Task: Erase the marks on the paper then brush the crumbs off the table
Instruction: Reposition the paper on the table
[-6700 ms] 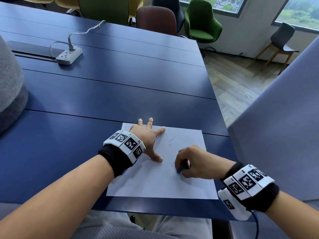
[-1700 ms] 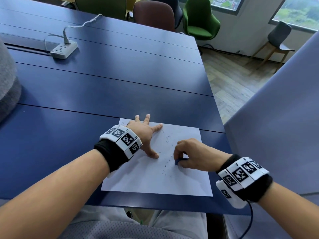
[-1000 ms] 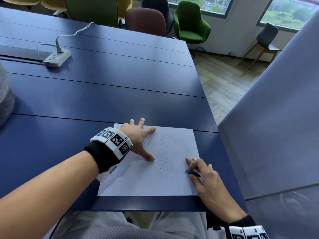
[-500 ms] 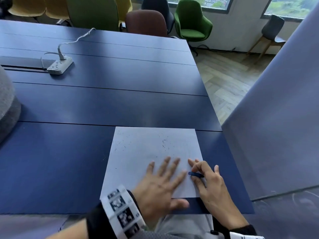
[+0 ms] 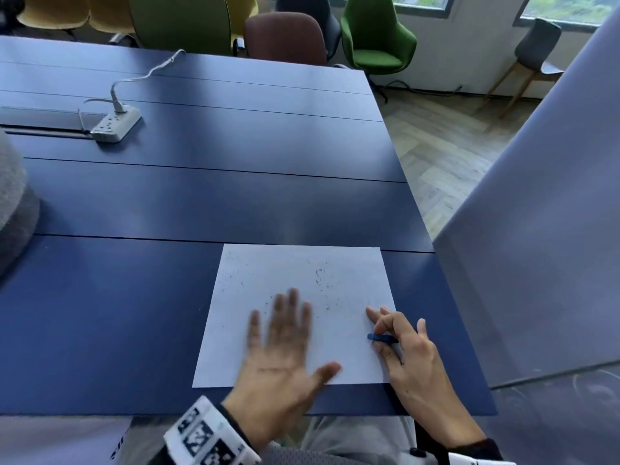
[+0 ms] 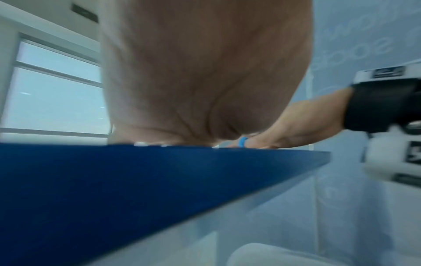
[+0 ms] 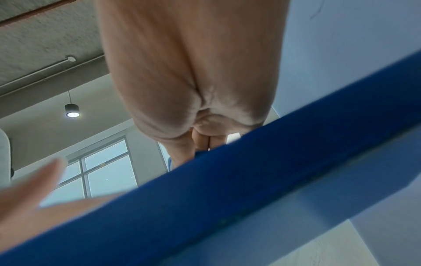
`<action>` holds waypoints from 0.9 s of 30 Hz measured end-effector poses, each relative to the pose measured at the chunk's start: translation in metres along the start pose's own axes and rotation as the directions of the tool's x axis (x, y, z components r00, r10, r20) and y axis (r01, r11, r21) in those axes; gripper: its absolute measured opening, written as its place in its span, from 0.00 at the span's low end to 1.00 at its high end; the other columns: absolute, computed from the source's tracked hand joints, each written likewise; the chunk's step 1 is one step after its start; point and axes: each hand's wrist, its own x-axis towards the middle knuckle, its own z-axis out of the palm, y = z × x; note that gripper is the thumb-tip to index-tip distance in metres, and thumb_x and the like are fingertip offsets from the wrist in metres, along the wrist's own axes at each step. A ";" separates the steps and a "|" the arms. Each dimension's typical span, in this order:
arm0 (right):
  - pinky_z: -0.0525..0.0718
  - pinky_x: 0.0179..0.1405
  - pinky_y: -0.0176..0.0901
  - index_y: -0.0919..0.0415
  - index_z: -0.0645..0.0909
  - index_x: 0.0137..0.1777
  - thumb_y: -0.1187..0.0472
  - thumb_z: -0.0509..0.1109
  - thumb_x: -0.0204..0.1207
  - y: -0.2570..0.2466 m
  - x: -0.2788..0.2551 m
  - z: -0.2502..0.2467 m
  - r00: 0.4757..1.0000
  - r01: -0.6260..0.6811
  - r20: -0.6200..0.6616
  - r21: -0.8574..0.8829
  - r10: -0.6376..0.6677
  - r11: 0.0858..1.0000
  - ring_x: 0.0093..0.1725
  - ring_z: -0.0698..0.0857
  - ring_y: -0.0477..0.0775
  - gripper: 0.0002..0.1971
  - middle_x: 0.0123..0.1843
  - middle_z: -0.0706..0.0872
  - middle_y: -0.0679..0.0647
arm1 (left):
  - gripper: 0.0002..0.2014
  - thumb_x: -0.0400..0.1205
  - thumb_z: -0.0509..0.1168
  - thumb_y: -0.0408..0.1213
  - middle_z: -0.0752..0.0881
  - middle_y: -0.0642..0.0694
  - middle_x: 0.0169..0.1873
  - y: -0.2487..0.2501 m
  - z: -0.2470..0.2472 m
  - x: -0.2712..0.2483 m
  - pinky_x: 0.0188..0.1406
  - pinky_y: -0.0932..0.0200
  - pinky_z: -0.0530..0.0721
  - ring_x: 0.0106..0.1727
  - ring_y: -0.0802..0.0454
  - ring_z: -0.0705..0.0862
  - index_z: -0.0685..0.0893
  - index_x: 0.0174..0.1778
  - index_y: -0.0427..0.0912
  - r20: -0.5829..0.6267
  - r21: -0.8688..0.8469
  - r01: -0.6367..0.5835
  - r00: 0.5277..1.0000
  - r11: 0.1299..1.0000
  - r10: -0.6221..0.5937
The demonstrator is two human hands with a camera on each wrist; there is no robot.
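A white sheet of paper [image 5: 298,283] lies near the front edge of the dark blue table [image 5: 208,203]. Dark eraser crumbs [image 5: 322,280] are scattered over its upper half. My left hand [image 5: 285,333] is flat and blurred over the lower middle of the sheet, fingers straight and spread. At the sheet's right edge my right hand [image 5: 399,337] rests with its fingers on the paper and pinches a small blue eraser [image 5: 379,337]. In the left wrist view the eraser [image 6: 243,141] shows as a blue sliver beside my right hand [image 6: 280,133].
A white power strip [image 5: 115,125] with its cable lies far back on the left. A grey rounded object [image 5: 13,203] sits at the left edge. A grey panel [image 5: 536,246] stands close on the right. Chairs [image 5: 375,35] line the far side.
My left hand left its hold at the sheet's upper left and swept to the lower middle of the paper. The right hand stopped rubbing and now rests at the right edge with the eraser.
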 end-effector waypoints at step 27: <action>0.36 0.83 0.43 0.38 0.68 0.44 0.65 0.66 0.79 -0.002 0.000 0.000 0.999 -0.019 0.038 0.007 0.018 1.000 0.74 0.65 0.24 0.17 0.68 0.79 0.30 | 0.43 0.83 0.37 0.68 0.28 0.43 0.83 0.016 -0.055 0.106 0.82 0.40 0.32 0.84 0.48 0.28 0.31 0.85 0.42 0.334 0.186 -0.212 0.932 0.960 0.141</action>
